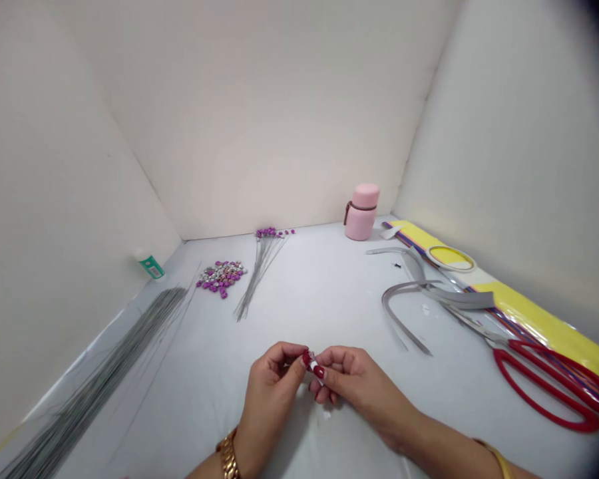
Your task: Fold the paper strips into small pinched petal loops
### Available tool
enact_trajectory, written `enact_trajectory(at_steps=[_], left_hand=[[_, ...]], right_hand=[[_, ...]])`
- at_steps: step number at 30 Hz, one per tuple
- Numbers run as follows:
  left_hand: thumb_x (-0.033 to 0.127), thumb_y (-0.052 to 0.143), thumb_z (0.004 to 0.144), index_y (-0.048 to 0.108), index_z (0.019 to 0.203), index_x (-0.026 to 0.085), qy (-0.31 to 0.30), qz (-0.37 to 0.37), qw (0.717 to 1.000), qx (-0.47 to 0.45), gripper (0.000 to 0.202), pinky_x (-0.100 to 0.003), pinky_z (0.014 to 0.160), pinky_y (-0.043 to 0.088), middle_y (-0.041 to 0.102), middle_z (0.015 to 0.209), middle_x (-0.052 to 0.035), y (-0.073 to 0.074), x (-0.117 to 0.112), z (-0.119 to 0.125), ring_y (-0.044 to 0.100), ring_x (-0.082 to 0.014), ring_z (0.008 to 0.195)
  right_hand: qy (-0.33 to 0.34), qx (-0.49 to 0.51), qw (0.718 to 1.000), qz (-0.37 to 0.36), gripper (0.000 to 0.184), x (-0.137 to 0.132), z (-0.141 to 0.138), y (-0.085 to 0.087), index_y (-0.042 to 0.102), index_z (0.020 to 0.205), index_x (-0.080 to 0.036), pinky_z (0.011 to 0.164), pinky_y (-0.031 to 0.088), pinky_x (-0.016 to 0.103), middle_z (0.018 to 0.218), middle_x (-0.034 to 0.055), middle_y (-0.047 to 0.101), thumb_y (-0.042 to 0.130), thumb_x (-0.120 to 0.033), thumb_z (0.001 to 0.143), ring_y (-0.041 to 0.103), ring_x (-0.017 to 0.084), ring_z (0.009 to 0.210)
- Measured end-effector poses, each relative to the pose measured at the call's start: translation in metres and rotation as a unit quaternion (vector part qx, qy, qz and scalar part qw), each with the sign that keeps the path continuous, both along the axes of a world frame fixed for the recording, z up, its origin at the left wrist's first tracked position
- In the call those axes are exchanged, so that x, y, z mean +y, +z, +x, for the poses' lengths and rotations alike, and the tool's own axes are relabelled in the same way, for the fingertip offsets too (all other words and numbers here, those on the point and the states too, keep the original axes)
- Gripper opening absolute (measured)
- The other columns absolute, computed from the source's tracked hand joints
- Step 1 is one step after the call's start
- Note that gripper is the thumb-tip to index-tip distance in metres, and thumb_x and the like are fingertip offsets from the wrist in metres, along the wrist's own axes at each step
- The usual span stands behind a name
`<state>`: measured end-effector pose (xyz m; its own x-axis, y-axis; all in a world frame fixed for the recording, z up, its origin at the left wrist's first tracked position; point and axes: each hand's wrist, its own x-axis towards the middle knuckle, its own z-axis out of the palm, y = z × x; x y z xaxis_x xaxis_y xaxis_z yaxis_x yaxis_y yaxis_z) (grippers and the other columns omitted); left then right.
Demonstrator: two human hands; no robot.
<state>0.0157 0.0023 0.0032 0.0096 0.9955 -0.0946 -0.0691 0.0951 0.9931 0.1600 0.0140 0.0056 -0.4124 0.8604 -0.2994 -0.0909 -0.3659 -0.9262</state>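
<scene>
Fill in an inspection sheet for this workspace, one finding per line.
Surface: pale tabletop, small scraps on it.
Job's things: small pale piece in hand, details too small to tell; grey wire bundle at left; pile of purple and silvery bits; purple-tipped wires lying beyond the hands.
Clutter: red-handled scissors, grey strips and yellow packet at right; pink flask near the back wall.
Hands: left hand and right hand both pinch the piece between fingers.
Cables: nothing seen.
Surroundings: plain pale walls.

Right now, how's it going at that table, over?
Left hand, right hand pinching. Small whitish piece between them. Red-handled scissors untouched, off right.
</scene>
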Motion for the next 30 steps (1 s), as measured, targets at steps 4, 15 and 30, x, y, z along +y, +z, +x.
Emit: enact_trajectory(at_steps=[4, 15, 30], left_hand=[[0.025, 0.058, 0.077, 0.06, 0.077, 0.014, 0.0, 0.01, 1.0, -0.001, 0.011, -0.024, 0.058, 0.044, 0.061, 0.058, 0.0005, 0.0008, -0.0002, -0.0007, 0.056, -0.0122, 0.056], [0.024, 0.061, 0.074, 0.065, 0.078, 0.012, -0.045, 0.004, 0.999, -0.022, 0.013, -0.026, 0.062, 0.045, 0.065, 0.067, -0.0045, 0.0008, -0.002, -0.0006, 0.058, -0.0149, 0.064], [0.016, 0.059, 0.075, 0.066, 0.072, 0.016, -0.024, 0.128, 0.985, 0.117, 0.007, -0.025, 0.064, 0.048, 0.064, 0.072, -0.0046, 0.0019, -0.0029, -0.0057, 0.06, -0.0161, 0.069]], right_hand=[[0.015, 0.038, 0.999, -0.001, 0.013, -0.0005, 0.0009, 0.0045, 0.063, 0.077, -0.013, 0.053, 0.038, 0.021, 0.069, 0.0033, 0.066, 0.056, -0.024, 0.074, 0.057, 0.011, 0.058], [0.005, -0.023, 0.997, 0.068, 0.028, 0.0007, 0.003, -0.0001, 0.058, 0.066, -0.014, 0.051, 0.037, 0.021, 0.059, 0.0002, 0.06, 0.06, -0.041, 0.073, 0.052, 0.01, 0.052], [-0.022, 0.038, 0.999, 0.01, 0.029, 0.002, -0.0003, 0.0028, 0.06, 0.067, -0.013, 0.049, 0.034, 0.02, 0.059, 0.0014, 0.061, 0.06, -0.04, 0.075, 0.053, 0.009, 0.052]])
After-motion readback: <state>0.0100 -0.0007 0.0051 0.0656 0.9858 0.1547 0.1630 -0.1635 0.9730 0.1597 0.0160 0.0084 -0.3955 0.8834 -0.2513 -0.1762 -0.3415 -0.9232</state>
